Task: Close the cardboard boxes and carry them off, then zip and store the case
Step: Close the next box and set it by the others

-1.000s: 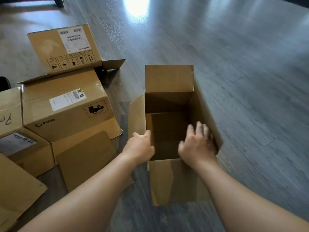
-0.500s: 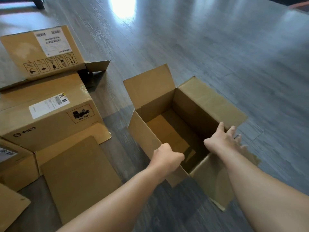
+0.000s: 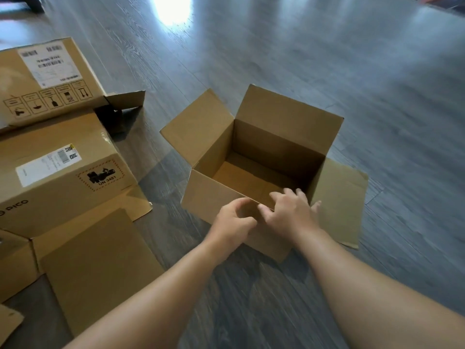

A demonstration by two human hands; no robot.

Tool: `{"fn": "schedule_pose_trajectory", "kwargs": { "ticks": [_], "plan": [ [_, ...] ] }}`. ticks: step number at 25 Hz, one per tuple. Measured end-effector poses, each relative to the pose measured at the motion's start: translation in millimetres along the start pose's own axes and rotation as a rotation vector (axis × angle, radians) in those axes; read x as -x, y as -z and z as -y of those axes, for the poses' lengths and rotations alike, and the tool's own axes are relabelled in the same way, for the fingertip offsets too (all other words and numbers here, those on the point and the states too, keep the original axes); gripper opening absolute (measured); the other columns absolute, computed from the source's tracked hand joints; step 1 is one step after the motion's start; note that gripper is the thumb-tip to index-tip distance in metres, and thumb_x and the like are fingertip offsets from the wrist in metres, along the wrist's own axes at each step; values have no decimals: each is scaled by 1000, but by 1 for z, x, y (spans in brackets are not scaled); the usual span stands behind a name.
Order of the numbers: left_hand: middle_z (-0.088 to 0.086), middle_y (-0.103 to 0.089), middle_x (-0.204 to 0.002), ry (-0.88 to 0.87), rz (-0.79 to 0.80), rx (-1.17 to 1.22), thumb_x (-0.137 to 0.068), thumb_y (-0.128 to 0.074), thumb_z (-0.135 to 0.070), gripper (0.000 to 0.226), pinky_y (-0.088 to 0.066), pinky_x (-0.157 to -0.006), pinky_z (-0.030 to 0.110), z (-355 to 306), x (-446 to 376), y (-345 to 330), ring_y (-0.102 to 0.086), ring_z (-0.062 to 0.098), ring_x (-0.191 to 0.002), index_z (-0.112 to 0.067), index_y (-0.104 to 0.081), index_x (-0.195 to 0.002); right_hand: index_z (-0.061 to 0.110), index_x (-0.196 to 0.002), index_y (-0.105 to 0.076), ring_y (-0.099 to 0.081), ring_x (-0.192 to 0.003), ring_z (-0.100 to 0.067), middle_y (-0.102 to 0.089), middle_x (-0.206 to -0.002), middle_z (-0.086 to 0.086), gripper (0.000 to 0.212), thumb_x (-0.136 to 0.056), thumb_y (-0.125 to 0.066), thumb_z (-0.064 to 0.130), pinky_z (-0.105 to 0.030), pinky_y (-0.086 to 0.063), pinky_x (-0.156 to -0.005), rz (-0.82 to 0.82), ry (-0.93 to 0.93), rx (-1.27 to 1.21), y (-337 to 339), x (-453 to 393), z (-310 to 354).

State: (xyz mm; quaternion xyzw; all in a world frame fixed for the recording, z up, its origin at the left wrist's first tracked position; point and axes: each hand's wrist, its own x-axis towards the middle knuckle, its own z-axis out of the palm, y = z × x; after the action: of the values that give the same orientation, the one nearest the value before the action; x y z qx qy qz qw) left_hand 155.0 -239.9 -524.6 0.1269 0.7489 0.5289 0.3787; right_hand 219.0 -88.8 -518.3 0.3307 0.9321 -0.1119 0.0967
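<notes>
Grey wood floor point(image 3: 327, 71), labelled boxes point(image 3: 57, 172) stacked at left. Open box point(image 3: 264, 157) sits mid-floor, empty, flaps up. Left hand point(image 3: 234, 220) w/ curled fingers, right hand point(image 3: 292, 212) spread, both at near flap; grip unclear. Prob. light, stiff; take flaps by edges.
</notes>
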Motion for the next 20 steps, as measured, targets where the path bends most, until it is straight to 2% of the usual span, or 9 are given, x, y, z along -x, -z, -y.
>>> {"fn": "schedule_pose_trajectory", "kwargs": {
  "ticks": [3,6,9,12,14,17,20],
  "plan": [
    [-6,-61,-120,-22,-156,-298,-84,-60,-26,56,-54,-93,34,4,-2,32,-60,16,-110,-24,-53,-139,41,-139,-55,-35,-147,-30,-51,-149,5,52,-92,-53,64,-77,-14,-113,11,46,33,-5,6,3],
    [1,-63,-124,-47,-161,-580,-84,-55,-29,54,-51,-92,33,9,2,65,-60,21,-112,-23,-53,-137,36,-135,-58,-48,-135,-30,-60,-136,2,49,-92,-60,59,-71,-22,-112,-64,-78,3,7,3,0],
    [6,-64,-120,1,-205,-793,-84,-50,-28,42,-54,-88,41,22,10,96,-61,26,-105,-17,-57,-124,28,-137,-56,-56,-126,-28,-63,-132,-1,42,-97,-58,39,-63,-35,-112,-180,-62,24,7,7,10],
    [7,-62,-115,139,-268,-822,-86,-50,-28,38,-54,-84,41,42,20,126,-60,27,-100,-14,-57,-121,25,-148,-48,-47,-137,-30,-55,-145,-5,54,-95,-59,30,-58,-34,-116,-240,142,4,-5,19,46],
    [3,-61,-103,225,-307,-830,-86,-50,-28,25,-54,-76,38,62,31,151,-60,24,-89,-15,-57,-107,20,-150,-46,-34,-147,-33,-44,-155,-12,60,-92,-60,23,-57,-25,-121,-240,339,9,-19,28,78],
    [0,-58,-90,390,-339,-877,-88,-49,-28,7,-51,-65,33,102,62,191,-58,19,-78,-21,-51,-89,12,-152,-44,-22,-153,-37,-34,-160,-20,67,-87,-62,17,-50,-13,-125,-159,630,30,-51,46,132],
    [-1,-60,-87,571,-349,-887,-92,-51,-26,7,-55,-67,32,146,102,226,-61,18,-76,-22,-53,-86,5,-145,-48,-22,-152,-36,-36,-159,-19,57,-90,-56,14,-43,-14,-126,6,802,46,-88,64,177]
  ]
}}
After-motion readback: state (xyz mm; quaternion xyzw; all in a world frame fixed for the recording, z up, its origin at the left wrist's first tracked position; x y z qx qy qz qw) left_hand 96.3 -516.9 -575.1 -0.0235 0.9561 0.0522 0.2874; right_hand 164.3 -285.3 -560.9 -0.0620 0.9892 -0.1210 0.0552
